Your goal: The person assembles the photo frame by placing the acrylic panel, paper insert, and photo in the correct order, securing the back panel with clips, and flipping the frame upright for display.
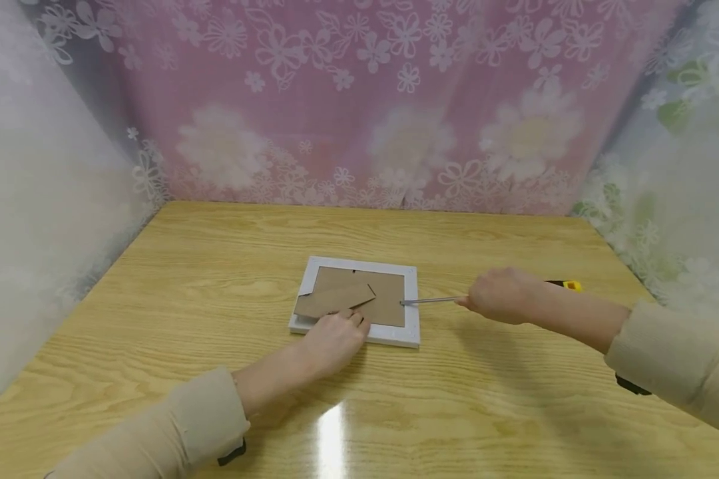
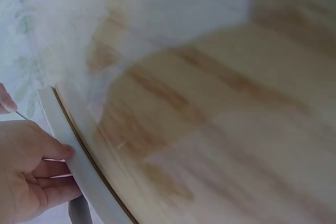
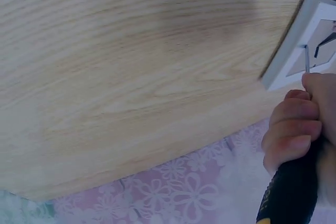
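Observation:
A white picture frame (image 1: 412,286) lies face down on the table, its brown backing board (image 1: 389,309) showing. The cardboard stand (image 1: 335,299) slants over the left part of that board. My left hand (image 1: 335,340) grips the frame's near edge; in the left wrist view its thumb and fingers press against the white side. In my right hand (image 1: 503,296) is a screwdriver (image 3: 291,192) with a black and yellow handle, the fingers wrapped around it. Its thin metal shaft points left, with the tip right at the inner edge of the frame's right side.
The wood-grain table (image 1: 216,266) extends around the frame on every side. A pink flowered curtain (image 1: 335,133) hangs behind the far edge, and pale flowered cloth (image 1: 683,186) borders the right side. Light reflects off the tabletop near the front.

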Action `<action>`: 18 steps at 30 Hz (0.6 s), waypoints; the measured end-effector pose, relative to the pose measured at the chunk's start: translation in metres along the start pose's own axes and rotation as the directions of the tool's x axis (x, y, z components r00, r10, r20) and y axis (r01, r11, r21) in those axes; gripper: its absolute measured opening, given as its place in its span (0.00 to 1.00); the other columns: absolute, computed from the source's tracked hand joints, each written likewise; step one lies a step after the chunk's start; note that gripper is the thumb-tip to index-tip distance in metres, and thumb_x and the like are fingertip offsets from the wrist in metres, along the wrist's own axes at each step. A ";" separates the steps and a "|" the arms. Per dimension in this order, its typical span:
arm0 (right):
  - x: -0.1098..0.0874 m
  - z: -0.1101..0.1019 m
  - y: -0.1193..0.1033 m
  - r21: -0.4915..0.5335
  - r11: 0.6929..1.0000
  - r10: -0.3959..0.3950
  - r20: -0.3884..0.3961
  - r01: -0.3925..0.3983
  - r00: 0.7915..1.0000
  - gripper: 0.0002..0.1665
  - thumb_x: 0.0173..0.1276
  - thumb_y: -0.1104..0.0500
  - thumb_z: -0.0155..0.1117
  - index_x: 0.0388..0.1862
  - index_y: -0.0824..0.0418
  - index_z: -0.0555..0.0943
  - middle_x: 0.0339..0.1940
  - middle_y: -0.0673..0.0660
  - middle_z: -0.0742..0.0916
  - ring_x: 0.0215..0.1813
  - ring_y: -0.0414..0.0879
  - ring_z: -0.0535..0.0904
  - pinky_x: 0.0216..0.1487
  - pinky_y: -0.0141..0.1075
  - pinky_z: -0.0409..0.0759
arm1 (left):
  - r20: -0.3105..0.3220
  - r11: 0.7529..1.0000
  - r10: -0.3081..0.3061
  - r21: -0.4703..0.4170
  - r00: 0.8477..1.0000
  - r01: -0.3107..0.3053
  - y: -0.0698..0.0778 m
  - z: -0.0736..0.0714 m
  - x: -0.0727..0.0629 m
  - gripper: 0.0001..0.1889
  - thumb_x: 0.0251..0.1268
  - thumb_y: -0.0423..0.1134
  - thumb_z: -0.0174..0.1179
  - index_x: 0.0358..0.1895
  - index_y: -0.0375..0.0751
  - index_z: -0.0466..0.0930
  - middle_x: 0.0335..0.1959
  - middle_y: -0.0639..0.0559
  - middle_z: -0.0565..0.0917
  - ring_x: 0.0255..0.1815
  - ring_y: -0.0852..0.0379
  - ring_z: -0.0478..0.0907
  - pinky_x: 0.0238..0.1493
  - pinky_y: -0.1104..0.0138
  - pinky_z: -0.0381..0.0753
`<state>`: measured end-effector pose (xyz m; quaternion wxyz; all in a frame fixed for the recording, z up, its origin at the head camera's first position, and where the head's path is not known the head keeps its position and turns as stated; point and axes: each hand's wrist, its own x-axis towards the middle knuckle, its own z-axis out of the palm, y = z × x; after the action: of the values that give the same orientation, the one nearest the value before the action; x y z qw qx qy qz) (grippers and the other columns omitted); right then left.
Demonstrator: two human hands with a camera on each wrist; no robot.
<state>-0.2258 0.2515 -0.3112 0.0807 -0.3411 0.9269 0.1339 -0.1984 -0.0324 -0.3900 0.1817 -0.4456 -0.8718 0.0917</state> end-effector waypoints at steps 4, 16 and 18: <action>-0.003 0.008 0.000 -0.010 0.999 0.041 0.023 -0.041 0.999 0.27 0.72 0.54 0.50 0.09 0.55 0.67 0.08 0.45 0.58 0.14 0.37 0.48 0.14 0.27 0.49 | 0.016 0.999 -0.018 -0.040 1.000 0.019 0.000 -0.001 0.000 0.10 0.60 0.29 0.58 0.44 0.30 0.81 0.41 0.42 0.83 0.42 0.50 0.80 0.42 0.68 0.81; -0.009 0.037 -0.004 0.140 0.989 0.047 -0.018 -0.044 0.999 0.16 0.72 0.60 0.50 0.27 0.65 0.80 0.10 0.46 0.66 0.14 0.35 0.53 0.15 0.24 0.56 | 0.034 0.997 -0.030 -0.069 0.999 0.033 -0.001 -0.001 -0.005 0.12 0.61 0.29 0.58 0.47 0.30 0.80 0.45 0.42 0.82 0.46 0.49 0.79 0.44 0.66 0.81; -0.009 0.041 -0.005 0.213 0.975 0.080 -0.041 -0.070 0.996 0.23 0.74 0.55 0.47 0.17 0.58 0.74 0.10 0.45 0.66 0.14 0.35 0.54 0.15 0.25 0.58 | 0.023 0.998 -0.025 -0.054 0.999 0.026 -0.001 -0.001 -0.006 0.13 0.60 0.30 0.59 0.48 0.30 0.80 0.45 0.42 0.82 0.46 0.50 0.79 0.44 0.66 0.81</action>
<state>-0.2139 0.2656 -0.3486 0.0884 -0.2985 0.9499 0.0290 -0.1959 -0.0376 -0.3904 0.1610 -0.4384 -0.8814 0.0706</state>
